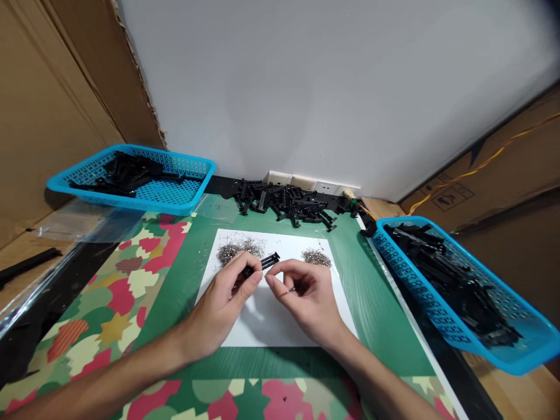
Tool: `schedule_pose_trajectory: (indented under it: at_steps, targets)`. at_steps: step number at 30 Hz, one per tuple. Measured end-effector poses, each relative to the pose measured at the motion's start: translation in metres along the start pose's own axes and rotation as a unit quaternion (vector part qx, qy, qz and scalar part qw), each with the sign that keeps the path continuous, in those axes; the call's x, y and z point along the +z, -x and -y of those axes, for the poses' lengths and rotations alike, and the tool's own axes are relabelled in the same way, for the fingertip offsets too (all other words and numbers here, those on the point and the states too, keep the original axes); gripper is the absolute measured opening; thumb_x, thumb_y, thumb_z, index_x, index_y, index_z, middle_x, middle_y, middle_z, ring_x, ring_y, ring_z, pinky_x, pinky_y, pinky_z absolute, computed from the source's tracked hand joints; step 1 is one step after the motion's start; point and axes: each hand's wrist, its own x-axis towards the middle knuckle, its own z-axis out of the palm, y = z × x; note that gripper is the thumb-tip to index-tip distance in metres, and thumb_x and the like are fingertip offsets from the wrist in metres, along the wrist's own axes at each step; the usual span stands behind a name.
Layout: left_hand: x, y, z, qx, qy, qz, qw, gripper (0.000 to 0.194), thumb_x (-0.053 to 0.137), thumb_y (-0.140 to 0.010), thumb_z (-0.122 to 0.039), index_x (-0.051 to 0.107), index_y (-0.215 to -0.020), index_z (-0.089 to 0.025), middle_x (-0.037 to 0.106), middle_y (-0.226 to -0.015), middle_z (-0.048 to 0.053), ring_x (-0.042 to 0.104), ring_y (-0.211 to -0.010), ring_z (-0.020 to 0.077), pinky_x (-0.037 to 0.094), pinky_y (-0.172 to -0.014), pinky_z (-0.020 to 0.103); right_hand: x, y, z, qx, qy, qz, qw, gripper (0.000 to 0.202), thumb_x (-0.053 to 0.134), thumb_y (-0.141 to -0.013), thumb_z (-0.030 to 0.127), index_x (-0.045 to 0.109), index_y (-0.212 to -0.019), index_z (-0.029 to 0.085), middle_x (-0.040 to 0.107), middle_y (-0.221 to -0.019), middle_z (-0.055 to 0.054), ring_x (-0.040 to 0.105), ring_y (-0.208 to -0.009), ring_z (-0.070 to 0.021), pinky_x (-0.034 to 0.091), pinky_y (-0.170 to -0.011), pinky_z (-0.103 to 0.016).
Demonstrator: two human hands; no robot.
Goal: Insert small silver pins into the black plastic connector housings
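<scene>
A pale grey wall (332, 87) rose behind the bench, with brown cardboard (48, 87) leaning at either side. The bench carried a glossy green mat (376, 291) edged by a leaf-patterned cloth (114, 303) in red, cream and yellow. Centred on the mat lay one white paper sheet (266, 321), flat and matte. Two bright blue plastic mesh baskets held black moulded parts: the left basket (175, 198) sat up-left of the sheet, the right basket (420, 280) beside the sheet's right edge. One loose heap of black plastic parts (289, 204) lay beyond the sheet's far edge, against the wall. Two small piles of fine shiny metal springs rested on the sheet's far end, the larger pile (238, 248) left, the smaller pile (315, 256) right. Over the sheet's middle, the left hand (223, 300) pinched a slim black plastic clip (262, 263) between thumb and fingers. The right hand (306, 297), fingers curled, nipped a tiny metal spring (289, 290) just beside it
</scene>
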Motion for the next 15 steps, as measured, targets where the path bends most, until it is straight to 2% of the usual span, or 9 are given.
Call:
schedule_pose_trajectory:
  at_steps: [5, 10, 15]
  targets:
    - [-0.0009, 0.0013, -0.0027, -0.028, 0.02, 0.015, 0.999, 0.031, 0.045, -0.111, -0.049, 0.058, -0.103, -0.023, 0.05, -0.089, 0.0, 0.047, -0.082, 0.0175, 0.037, -0.073, 0.029, 0.0, 0.0009, -0.0018, -0.018, 0.018, -0.016, 1.0, 0.019, 0.072, -0.092, 0.034, 0.078, -0.088, 0.017, 0.037, -0.053, 0.008, 0.03, -0.049, -0.0082, 0.025, -0.046, -0.024]
    - [-0.0006, 0.001, 0.0047, -0.05, 0.115, 0.017, 0.992, 0.034, 0.04, -0.112, -0.049, 0.06, -0.12, -0.023, 0.049, -0.079, -0.001, 0.049, -0.076, 0.0171, 0.037, -0.067, 0.029, -0.0035, 0.0044, -0.0042, -0.104, 0.088, -0.096, 0.986, 0.009, 0.075, -0.09, 0.025, 0.078, -0.085, 0.017, 0.047, -0.051, 0.007, 0.036, -0.044, -0.007, 0.028, -0.043, -0.022]
    - [0.005, 0.0003, 0.0031, -0.011, 0.204, -0.02, 0.979, 0.031, 0.052, -0.11, -0.042, 0.048, -0.137, -0.028, 0.055, -0.109, 0.003, 0.056, -0.081, 0.0136, 0.047, -0.076, 0.029, -0.0009, 0.009, -0.0045, -0.196, 0.146, -0.143, 0.959, 0.004, 0.075, -0.09, 0.019, 0.076, -0.087, 0.019, 0.049, -0.05, 0.008, 0.036, -0.041, -0.0064, 0.03, -0.04, -0.022]
